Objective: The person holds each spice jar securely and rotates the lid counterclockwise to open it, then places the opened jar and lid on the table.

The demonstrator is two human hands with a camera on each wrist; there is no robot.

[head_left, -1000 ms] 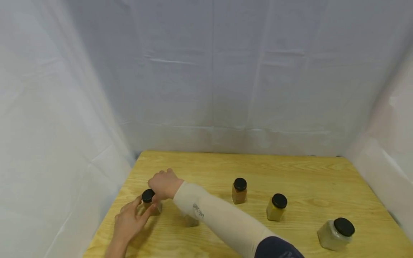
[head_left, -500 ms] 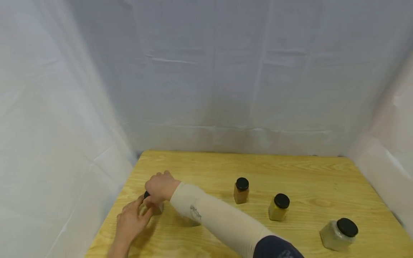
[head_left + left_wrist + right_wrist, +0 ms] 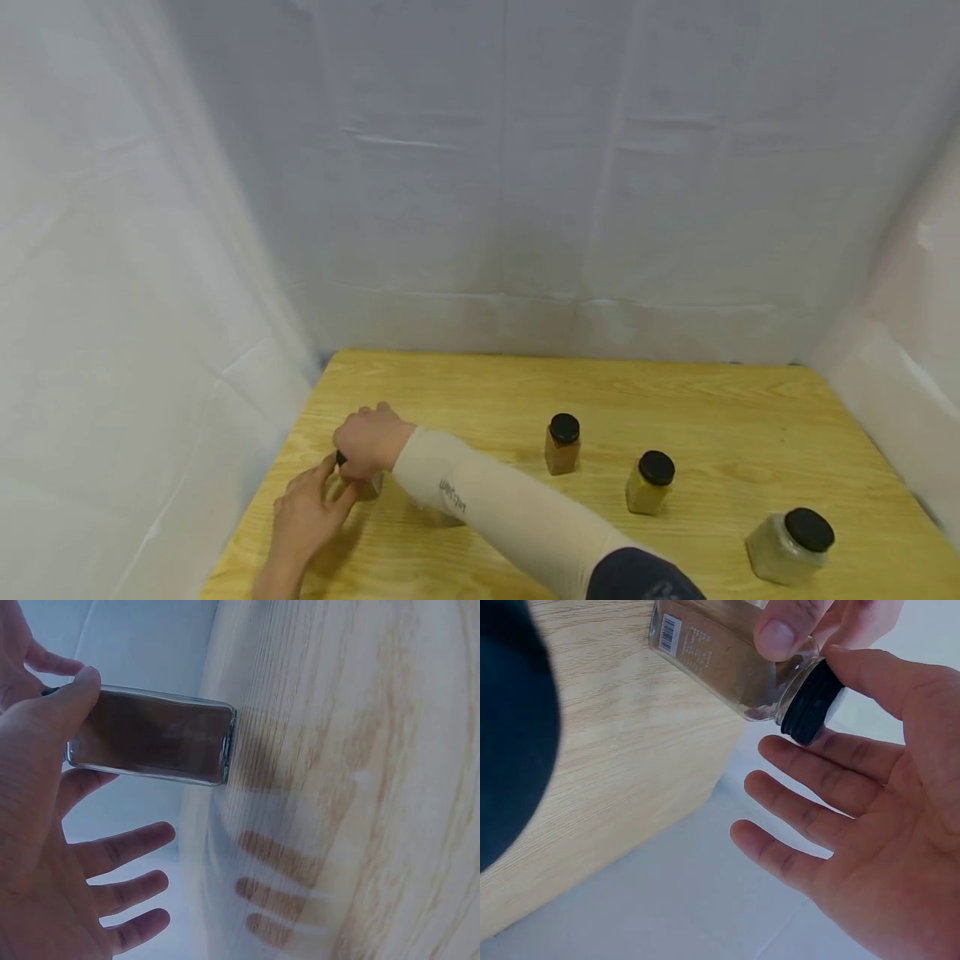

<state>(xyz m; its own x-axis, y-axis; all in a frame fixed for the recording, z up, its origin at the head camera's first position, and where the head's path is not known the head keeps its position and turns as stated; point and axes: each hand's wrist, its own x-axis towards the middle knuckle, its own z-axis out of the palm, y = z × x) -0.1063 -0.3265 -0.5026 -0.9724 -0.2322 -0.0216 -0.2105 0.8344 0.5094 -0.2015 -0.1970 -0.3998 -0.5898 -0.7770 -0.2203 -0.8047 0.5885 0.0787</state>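
A clear spice jar of brown powder (image 3: 720, 664) stands upright at the left of the table. My left hand (image 3: 306, 512) pinches it near the neck between thumb and forefinger, the other fingers spread out in the left wrist view. From above, my right hand (image 3: 373, 442) grips the jar's black lid (image 3: 810, 701) between thumb and fingers. The lid sits on the jar's mouth in the right wrist view. In the head view the right hand covers most of the lid. A label with a barcode (image 3: 670, 634) shows on the jar's side.
Another jar (image 3: 442, 518) is mostly hidden under my right sleeve (image 3: 495, 508). To the right stand a jar of reddish-brown powder (image 3: 562, 454), a yellow one (image 3: 647, 493) and a wider pale one (image 3: 780, 554), all black-lidded. White sheeting (image 3: 495, 208) encloses the wooden table (image 3: 720, 417).
My right hand has shifted slightly left and down over the jar, now covering most of the lid that showed a second ago. The left hand keeps its hold; the view has shifted slightly.
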